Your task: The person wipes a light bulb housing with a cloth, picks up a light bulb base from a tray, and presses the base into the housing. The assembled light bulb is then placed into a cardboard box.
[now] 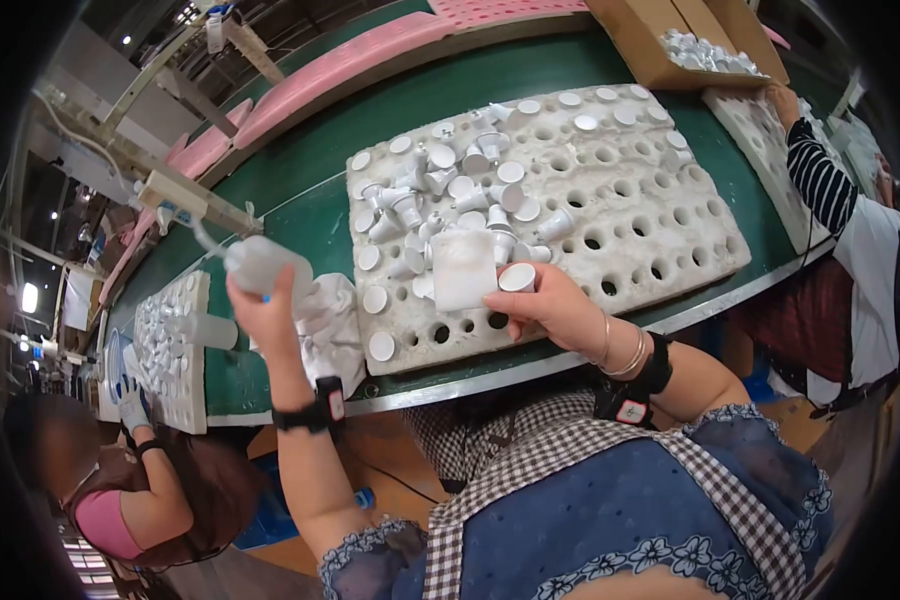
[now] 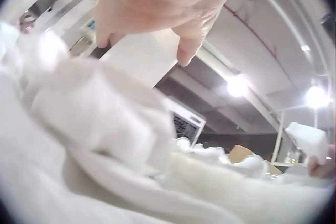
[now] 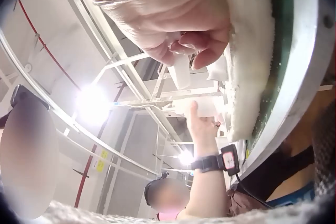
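Observation:
In the head view my left hand (image 1: 270, 305) grips a translucent white bottle (image 1: 268, 268) over the green table, above a crumpled white cloth (image 1: 330, 325). The left wrist view shows that hand (image 2: 168, 3) around the bottle (image 2: 144, 56), the cloth (image 2: 100, 113) filling the foreground. My right hand (image 1: 560, 312) pinches a square white pad (image 1: 464, 270) and a small white cup-shaped part (image 1: 517, 278), above the near edge of a holed foam board (image 1: 610, 220). In the right wrist view its fingers (image 3: 202, 50) are curled round a white piece (image 3: 180, 73).
White cup-shaped parts (image 1: 440, 157) lie piled and some stand in the board's holes. A second board with parts and a container (image 1: 210, 331) is at left, near another person (image 1: 160, 480). A cardboard box (image 1: 660, 60) stands back right, beside a striped sleeve (image 1: 820, 170).

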The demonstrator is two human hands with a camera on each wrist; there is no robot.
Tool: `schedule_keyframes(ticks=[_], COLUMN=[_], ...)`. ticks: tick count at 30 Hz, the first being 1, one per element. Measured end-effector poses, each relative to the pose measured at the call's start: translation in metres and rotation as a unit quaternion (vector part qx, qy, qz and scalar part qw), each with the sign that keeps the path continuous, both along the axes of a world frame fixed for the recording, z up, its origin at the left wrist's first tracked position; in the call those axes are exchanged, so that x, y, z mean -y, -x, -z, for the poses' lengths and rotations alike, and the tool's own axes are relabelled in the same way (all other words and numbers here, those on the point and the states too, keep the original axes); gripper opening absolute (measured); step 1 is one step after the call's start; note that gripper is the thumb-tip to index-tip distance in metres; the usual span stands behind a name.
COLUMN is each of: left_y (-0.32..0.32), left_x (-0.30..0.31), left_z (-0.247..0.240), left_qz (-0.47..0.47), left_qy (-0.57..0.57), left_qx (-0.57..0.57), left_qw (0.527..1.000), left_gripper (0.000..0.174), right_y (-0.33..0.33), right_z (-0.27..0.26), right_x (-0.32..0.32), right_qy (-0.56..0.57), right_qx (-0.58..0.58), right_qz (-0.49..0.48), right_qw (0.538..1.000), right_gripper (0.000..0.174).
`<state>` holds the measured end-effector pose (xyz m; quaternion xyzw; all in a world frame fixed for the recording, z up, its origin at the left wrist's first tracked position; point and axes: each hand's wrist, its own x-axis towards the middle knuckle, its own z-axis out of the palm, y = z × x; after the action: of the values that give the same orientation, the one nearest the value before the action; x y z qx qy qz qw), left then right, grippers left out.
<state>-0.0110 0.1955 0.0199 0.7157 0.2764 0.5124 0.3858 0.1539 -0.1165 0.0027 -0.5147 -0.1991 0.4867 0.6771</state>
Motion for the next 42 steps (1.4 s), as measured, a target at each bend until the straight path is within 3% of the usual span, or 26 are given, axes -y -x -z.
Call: schedule_keyframes(ticks=[2,4,6,9,11,17,23,26,30,32,36,39,40,42], left_y=[0.016,0.039,0.053,0.047,0.041,0.035,0.033,0.036,0.041,0.033,-0.012,-0.032,-0.036,-0.041], left_x=[0.059,0.102,0.138,0.175,0.187,0.182,0.173,0.161,0.123,0.089,0.015,-0.046,-0.054,-0.058], left_z=[-0.032,-0.040,-0.021,-0.014,-0.019,-0.015,-0.014,-0.013,-0.016,-0.021,-0.037,0.012,0.026,0.045], left_qz=[0.107,0.251,0.335,0.375,0.356,0.352,0.352,0.372,0.373,0.300,0.175,0.142,0.118,0.042], left_qy=[0.054,0.173,0.246,0.268,0.330,0.310,0.319,0.343,0.308,0.252,0.169,0.161,0.149,0.099], left_qx=[0.064,0.005,-0.023,-0.091,-0.098,-0.109,-0.129,-0.148,-0.119,0.005,0.087,0.020,-0.015,-0.087], left_qw=[0.991,0.953,0.909,0.883,0.869,0.877,0.871,0.849,0.867,0.920,0.966,0.976,0.982,0.990], left_gripper=[0.067,0.077,0.085,0.086,0.085,0.075,0.076,0.078,0.078,0.070,0.061,0.065,0.067,0.063], right_y=[-0.001,0.003,0.003,0.005,0.004,0.004,0.005,0.005,0.004,0.005,0.007,0.005,0.007,0.007], right_z=[0.002,0.002,-0.004,-0.007,-0.005,-0.004,-0.003,-0.004,-0.004,-0.005,-0.006,-0.003,-0.006,-0.004], right_x=[-0.002,-0.002,-0.003,-0.001,0.001,0.000,0.000,0.000,-0.001,-0.001,0.000,0.002,0.002,0.002], right_qy=[-0.007,-0.014,0.007,0.002,0.007,0.009,0.000,0.004,0.014,0.004,-0.005,0.023,0.026,0.013], right_qx=[-0.002,-0.001,0.016,0.022,0.032,0.035,0.038,0.045,0.023,0.029,0.021,0.046,0.055,0.037], right_qz=[0.008,0.010,0.010,0.014,0.016,0.007,0.009,0.007,0.000,-0.006,0.001,-0.003,0.008,0.010], right_qw=[1.000,1.000,1.000,1.000,0.999,0.999,0.999,0.999,1.000,1.000,1.000,0.999,0.998,0.999], right_gripper=[0.029,0.029,0.029,0.029,0.030,0.032,0.034,0.033,0.033,0.033,0.031,0.029,0.019,0.021])
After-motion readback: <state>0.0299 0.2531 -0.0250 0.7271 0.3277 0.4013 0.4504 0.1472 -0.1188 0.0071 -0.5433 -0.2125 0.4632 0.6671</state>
